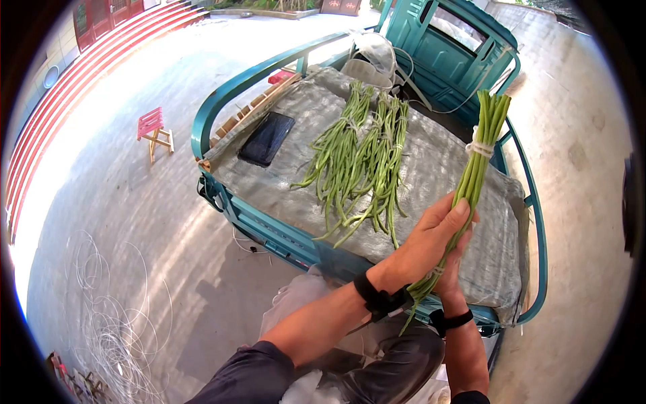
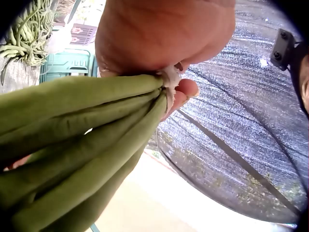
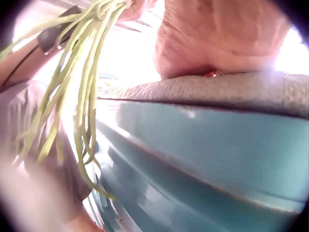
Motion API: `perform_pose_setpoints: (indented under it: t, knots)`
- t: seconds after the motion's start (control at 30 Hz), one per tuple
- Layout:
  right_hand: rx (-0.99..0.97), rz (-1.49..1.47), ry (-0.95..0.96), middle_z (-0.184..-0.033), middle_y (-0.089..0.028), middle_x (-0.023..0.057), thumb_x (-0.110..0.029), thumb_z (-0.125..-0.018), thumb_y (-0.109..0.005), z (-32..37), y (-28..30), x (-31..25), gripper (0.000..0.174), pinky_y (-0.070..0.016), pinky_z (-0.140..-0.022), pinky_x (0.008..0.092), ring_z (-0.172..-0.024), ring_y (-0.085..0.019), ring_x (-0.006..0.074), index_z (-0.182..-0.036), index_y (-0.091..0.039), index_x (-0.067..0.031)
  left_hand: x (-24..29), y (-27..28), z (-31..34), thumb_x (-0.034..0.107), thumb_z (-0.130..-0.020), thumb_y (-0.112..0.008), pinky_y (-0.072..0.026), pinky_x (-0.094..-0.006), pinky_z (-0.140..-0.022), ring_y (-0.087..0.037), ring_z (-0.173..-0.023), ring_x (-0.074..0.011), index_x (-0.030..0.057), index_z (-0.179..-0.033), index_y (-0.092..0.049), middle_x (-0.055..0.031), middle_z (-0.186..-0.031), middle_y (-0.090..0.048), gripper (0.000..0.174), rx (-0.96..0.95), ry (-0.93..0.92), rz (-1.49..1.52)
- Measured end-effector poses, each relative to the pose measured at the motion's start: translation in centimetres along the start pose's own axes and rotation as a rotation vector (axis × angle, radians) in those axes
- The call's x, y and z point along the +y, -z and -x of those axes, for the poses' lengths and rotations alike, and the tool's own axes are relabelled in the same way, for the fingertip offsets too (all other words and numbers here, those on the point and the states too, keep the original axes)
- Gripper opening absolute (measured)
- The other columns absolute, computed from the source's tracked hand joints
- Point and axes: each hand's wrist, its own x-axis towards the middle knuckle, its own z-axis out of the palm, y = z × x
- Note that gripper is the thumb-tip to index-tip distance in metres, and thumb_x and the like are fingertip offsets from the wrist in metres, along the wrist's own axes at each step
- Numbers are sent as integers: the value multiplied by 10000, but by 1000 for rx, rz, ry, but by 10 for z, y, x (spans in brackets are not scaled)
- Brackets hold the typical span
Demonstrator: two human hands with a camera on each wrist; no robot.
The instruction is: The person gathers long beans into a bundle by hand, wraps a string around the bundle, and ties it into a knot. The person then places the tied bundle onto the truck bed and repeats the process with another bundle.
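Observation:
A bundle of long green beans (image 1: pixel 474 174) stands tilted in front of me, tied with a pale band (image 1: pixel 480 149) near its upper end and a second band (image 1: pixel 437 271) lower down. My left hand (image 1: pixel 434 232) grips the bundle around its middle, thumb lying along the stalks. Behind the beans, my right hand (image 1: pixel 453 262) holds the same bundle from the other side, its fingers partly hidden. The left wrist view shows thick bean stalks (image 2: pixel 82 125) gathered at a pale tie. In the right wrist view, loose bean tips (image 3: pixel 87 92) hang beside the right hand (image 3: pixel 222 38).
Tied bunches of long beans (image 1: pixel 367 158) lie on the grey cover (image 1: pixel 269 182) of a teal cargo tricycle bed. A black phone (image 1: pixel 267 139) rests to their left. Teal rails (image 1: pixel 229 94) edge the bed. A small stool (image 1: pixel 155 129) and tangled pale string (image 1: pixel 121 343) are on the ground.

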Motion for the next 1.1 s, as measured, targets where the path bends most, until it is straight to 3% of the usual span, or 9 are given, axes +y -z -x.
perform_pose_setpoints:
  t: [0.1, 0.27, 0.43, 0.47, 0.57, 0.6, 0.73, 0.83, 1.1]
  knots:
    - [-186, 94, 99, -1110, -733, 161, -303, -875, -764, -5, 10, 20, 573, -576, -800, 507, -999, -718, 432, -1384, -572, -125, 2, 1, 0, 412, -1169, -436, -402, -212, -535, -455, -557, -52, 70, -1184, -586, 11, -743, -528, 374, 8, -5, -21]
    - [-221, 61, 41, -1062, -736, 172, -206, -923, -690, -14, 5, 24, 483, -581, -786, 467, -976, -725, 414, -1370, -577, -64, -7, 13, -8, 427, -1164, -447, -397, -218, -536, -474, -550, -58, 71, -1168, -581, 9, -723, -532, 380, 66, -88, -107]
    - [-492, -231, -548, -921, -726, 77, -172, -1009, -614, -62, 38, 53, 242, -561, -691, 319, -779, -714, 196, -1189, -667, -19, 3, 23, -6, 411, -1150, -500, -413, -225, -520, -493, -544, -60, 81, -1144, -572, 21, -726, -544, 338, 159, -38, -226]
    - [-309, -330, -517, -888, -697, 28, -256, -1070, -605, -69, 42, 25, 247, -530, -655, 266, -719, -650, 98, -1097, -701, -30, 3, 24, -6, 408, -1148, -507, -417, -226, -517, -495, -549, -59, 81, -1144, -572, 21, -728, -544, 334, 172, -24, -224]
    - [-70, -702, -507, -869, -692, 17, -357, -1096, -605, -83, 47, -8, 342, -529, -652, 269, -711, -656, 112, -1094, -711, -31, 1, 25, -8, 408, -1143, -521, -427, -225, -515, -502, -568, -56, 76, -1168, -577, 17, -745, -551, 338, 196, 1, -228]
    - [-116, -768, -449, -959, -701, 41, -499, -1111, -543, -83, 48, -8, 504, -544, -758, 293, -844, -679, 141, -1144, -701, -22, 1, 25, -8, 409, -1141, -526, -430, -224, -514, -505, -575, -55, 73, -1180, -580, 15, -753, -555, 342, 201, 7, -231]
    - [-77, -976, -386, -1185, -674, 103, -648, -1086, -463, -76, 34, -14, 724, -486, -990, 405, -1124, -634, 211, -1274, -638, 28, 0, 20, -7, 422, -1134, -535, -433, -218, -505, -516, -599, -51, 57, -1248, -585, -2, -796, -572, 386, 269, 21, -314]
    - [-65, -957, -382, -1208, -680, 110, -652, -1070, -499, -71, 31, -17, 738, -482, -1002, 420, -1135, -638, 212, -1296, -635, 38, 0, 26, -5, 429, -1138, -519, -427, -214, -494, -511, -580, -49, 47, -1234, -591, -6, -806, -585, 401, 253, 88, -354]
    - [-40, -1073, -409, -1121, -746, 113, -327, -1074, -668, -54, 38, -9, 377, -542, -897, 327, -982, -692, 169, -1201, -718, 24, -10, 23, 2, 433, -1134, -526, -413, -209, -487, -526, -542, -57, 48, -1163, -582, -8, -777, -582, 390, 95, 323, -427]
